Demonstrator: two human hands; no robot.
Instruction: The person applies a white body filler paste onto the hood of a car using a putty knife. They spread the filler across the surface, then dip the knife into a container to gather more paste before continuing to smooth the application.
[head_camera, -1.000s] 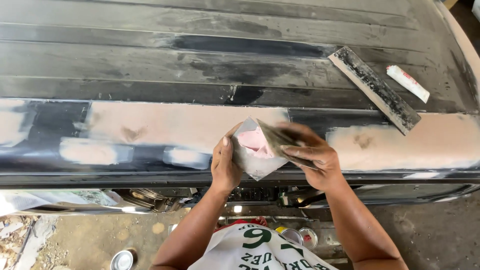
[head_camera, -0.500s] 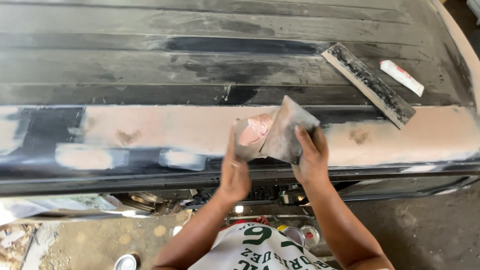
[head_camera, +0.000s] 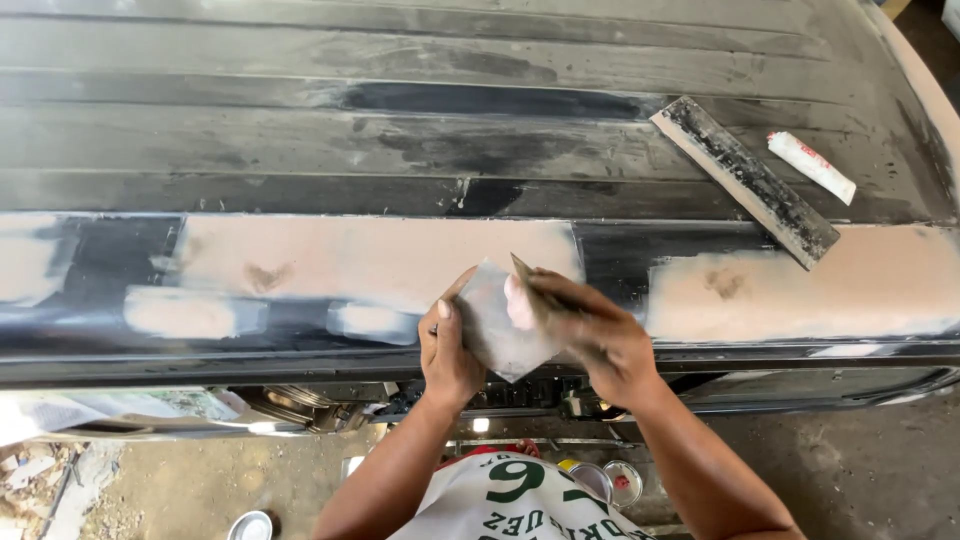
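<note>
My left hand (head_camera: 450, 350) holds a flat grey mixing plate (head_camera: 497, 325) with a dab of pink body filler (head_camera: 519, 301) on it. My right hand (head_camera: 598, 338) grips a thin spreader blade (head_camera: 528, 280) whose edge rests in the filler on the plate. Both hands are over the lower edge of a dark, dusty vehicle roof panel (head_camera: 400, 140). Just beyond the hands lies a wide pinkish patch of sanded filler (head_camera: 370, 260); another such patch (head_camera: 800, 285) lies to the right.
A long, dirty sanding board (head_camera: 745, 178) and a small white tube (head_camera: 811, 167) lie on the panel at the upper right. Smaller pale patches (head_camera: 180, 313) mark the left edge. Below the panel are open tins (head_camera: 610, 482) and dirt ground (head_camera: 170, 490).
The plate has dropped from a raised tilt to lie flatter in my left hand, and my right hand has come over it with the spreader blade.
</note>
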